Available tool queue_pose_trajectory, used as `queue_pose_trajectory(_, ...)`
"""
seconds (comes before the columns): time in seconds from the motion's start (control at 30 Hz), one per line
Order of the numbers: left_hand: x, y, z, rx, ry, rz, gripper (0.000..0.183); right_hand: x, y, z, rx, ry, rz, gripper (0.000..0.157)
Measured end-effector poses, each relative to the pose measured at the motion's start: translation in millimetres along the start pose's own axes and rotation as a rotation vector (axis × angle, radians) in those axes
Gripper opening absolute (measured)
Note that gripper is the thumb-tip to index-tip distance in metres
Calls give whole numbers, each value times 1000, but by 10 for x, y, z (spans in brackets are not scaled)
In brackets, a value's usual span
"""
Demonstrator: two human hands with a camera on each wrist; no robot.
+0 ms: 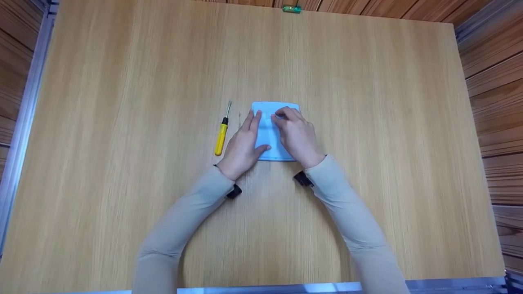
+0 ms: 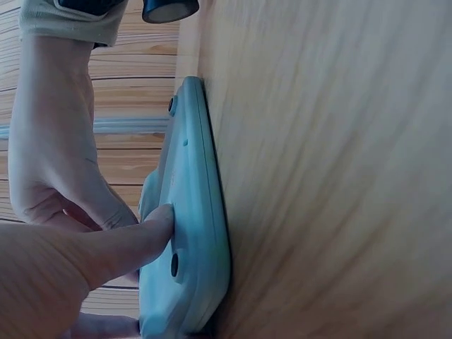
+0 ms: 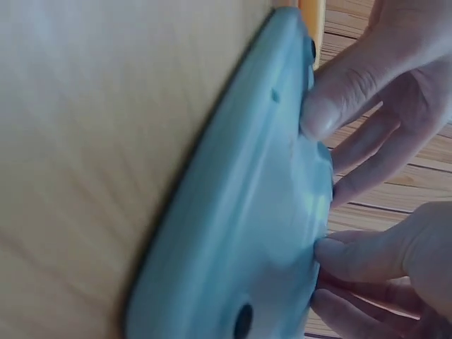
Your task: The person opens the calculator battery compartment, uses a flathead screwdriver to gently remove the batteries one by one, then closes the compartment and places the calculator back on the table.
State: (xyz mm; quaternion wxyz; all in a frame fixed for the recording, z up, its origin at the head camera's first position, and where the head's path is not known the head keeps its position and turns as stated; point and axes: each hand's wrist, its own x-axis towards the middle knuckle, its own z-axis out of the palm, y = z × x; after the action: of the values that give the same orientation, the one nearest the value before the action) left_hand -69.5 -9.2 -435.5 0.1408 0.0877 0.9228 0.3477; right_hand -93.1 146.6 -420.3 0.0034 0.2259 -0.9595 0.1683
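Note:
A light blue flat plastic device [image 1: 269,141] lies on the table between the hands. Its upward face carries round black spots and a raised middle part. My left hand [image 1: 241,151] rests along its left side, fingers fairly straight and thumb [image 2: 152,233] on the surface. The right hand [image 1: 298,136] is bent over the upper middle, with thumb [image 3: 346,258] and index finger close together at the surface. Whether a small piece sits between those fingertips is hidden. To the left of the left hand lies a yellow-handled screwdriver [image 1: 221,139], tip pointing away.
At the far edge of the wooden table [image 1: 143,81] there is a small green cylinder [image 1: 291,9]. A tiny thin item [image 1: 240,118], too small to identify, is beside the left fingertips. Metal rails and wood-panelled walls border the table.

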Motion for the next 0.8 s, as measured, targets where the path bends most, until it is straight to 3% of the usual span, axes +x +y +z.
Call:
queue_pose_trajectory(0.5,-1,-16,-28,-7,6,23,84,-59,52,-3,42,-1,-73,31)
queue_pose_trajectory(0.67,-9,-25,-47,-2,18,38,83,-157,88,-22,136,-46,-26,35)
queue_pose_trajectory(0.8,-9,-28,-71,-12,42,36,83,-261,121,-26,178,-28,24,36)
